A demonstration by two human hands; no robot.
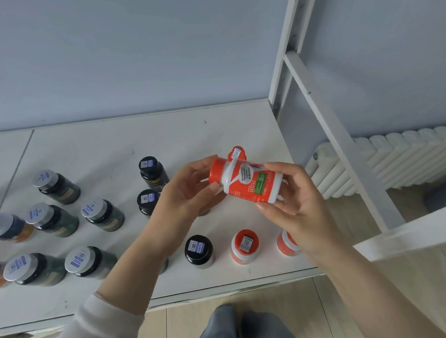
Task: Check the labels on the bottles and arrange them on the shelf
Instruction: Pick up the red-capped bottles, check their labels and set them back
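gripping the orange bottle (248, 185), left hand (189, 196) and right hand (297, 202) partly cover its seemingly blurred label (257, 183).

- Just one view, from a wide-angle camera worn on the person's head, sitting above the white shelf (132, 139) and looking forward and steeply down.
- It faces the pale blue wall (123, 55) behind the shelf. The floor (338, 307) and the person's knees (245, 330) fill the bottom edge.
- Pretty close in: the left hand (183, 197) and right hand (293, 203) land mid-frame, with the orange bottle (247, 182) between them.
- The frame post (336, 136) on the right leans hard across the picture.
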